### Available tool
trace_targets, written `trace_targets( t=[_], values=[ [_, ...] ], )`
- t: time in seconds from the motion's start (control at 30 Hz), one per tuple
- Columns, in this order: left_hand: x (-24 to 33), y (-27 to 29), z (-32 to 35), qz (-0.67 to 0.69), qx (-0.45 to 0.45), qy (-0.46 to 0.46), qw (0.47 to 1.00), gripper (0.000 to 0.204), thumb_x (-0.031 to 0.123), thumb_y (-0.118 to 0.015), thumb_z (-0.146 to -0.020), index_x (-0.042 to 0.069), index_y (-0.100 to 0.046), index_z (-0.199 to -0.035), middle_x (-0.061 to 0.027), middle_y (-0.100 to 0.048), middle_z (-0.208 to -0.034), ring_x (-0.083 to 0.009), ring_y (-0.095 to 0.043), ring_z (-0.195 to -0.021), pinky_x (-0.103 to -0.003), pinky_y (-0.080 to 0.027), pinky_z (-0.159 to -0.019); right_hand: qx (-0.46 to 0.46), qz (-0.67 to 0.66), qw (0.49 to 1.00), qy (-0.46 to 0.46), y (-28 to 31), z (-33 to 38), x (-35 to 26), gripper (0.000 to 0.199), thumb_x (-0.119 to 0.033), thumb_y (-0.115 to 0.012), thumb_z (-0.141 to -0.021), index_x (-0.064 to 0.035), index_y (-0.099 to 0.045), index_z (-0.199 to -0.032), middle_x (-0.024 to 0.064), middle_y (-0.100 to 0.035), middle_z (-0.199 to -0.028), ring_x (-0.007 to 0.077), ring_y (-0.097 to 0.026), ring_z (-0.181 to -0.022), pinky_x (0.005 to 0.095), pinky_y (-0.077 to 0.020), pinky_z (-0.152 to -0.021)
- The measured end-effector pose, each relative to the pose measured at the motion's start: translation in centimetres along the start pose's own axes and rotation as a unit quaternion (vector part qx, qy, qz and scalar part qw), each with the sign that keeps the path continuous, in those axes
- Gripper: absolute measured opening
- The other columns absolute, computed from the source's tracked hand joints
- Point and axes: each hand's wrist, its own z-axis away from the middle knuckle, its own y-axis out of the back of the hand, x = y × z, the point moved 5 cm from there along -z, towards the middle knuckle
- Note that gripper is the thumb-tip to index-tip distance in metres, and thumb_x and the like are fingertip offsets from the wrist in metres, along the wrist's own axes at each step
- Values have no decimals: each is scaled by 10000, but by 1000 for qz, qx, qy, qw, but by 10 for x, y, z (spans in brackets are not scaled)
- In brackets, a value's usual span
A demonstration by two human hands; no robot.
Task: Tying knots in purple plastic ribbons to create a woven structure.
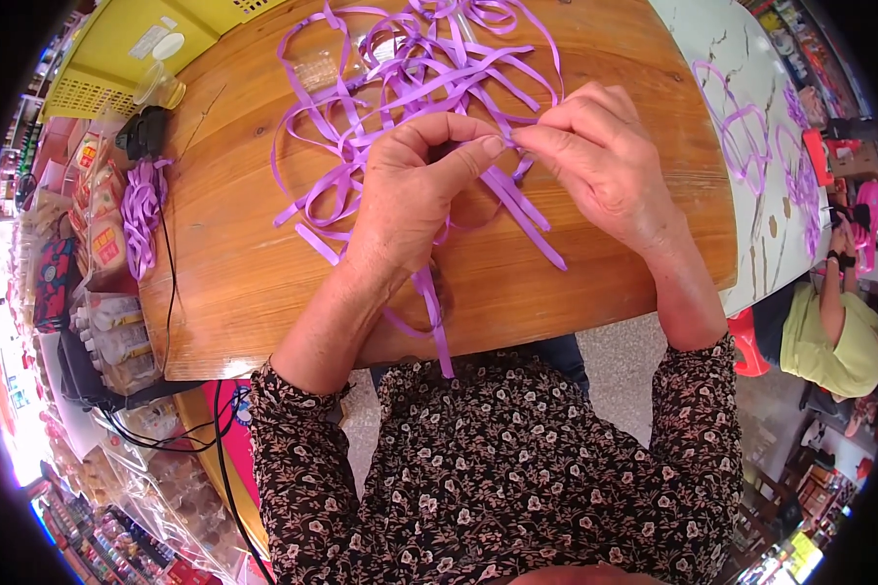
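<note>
A loose tangle of narrow purple ribbons spreads over the far middle of the wooden table. Over its near side, my left hand pinches a purple ribbon between thumb and forefinger. Close by on the right, the fingertips of my right hand are closed on the ribbon too, almost touching the left thumb. The bit between the fingertips is small and mostly covered. Below my left wrist a ribbon strand hangs over the table's front edge.
At left lie a bunched hank of purple ribbon and a dark cable; a clear plastic cup stands by a yellow crate. Right, a white marbled table bears more purple ribbons. Beyond it sits a person in a yellow-green top.
</note>
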Motion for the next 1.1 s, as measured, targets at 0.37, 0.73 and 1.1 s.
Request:
trace_targets(
  t=[0.37,0.73,1.1],
  values=[
    [-7,-7,0,141,-45,0,989,94,52,-616,-837,43,-614,-930,11,-586,-769,-45,-411,-564,-183,-296,-496,-56,-634,722,-270,-26,17,19,157,-11,-610,-811,18,-640,-963,59,-605,-879,138,-558,-838,276,-450,-757],
    [-4,-13,10,45,29,-181,982,98,-8,-602,-843,8,-606,-939,26,-588,-742,0,-445,-589,-150,-360,-494,27,-367,916,-158,-17,7,8,249,73,-598,-796,4,-642,-1032,69,-609,-899,141,-574,-805,238,-473,-714],
    [-12,-12,8,106,44,-63,991,101,62,-656,-824,17,-628,-910,28,-584,-737,0,-448,-564,-145,-343,-471,67,-81,993,-56,-10,5,-6,309,84,-661,-704,-25,-649,-994,66,-591,-808,183,-570,-733,245,-457,-619]
  ],
)
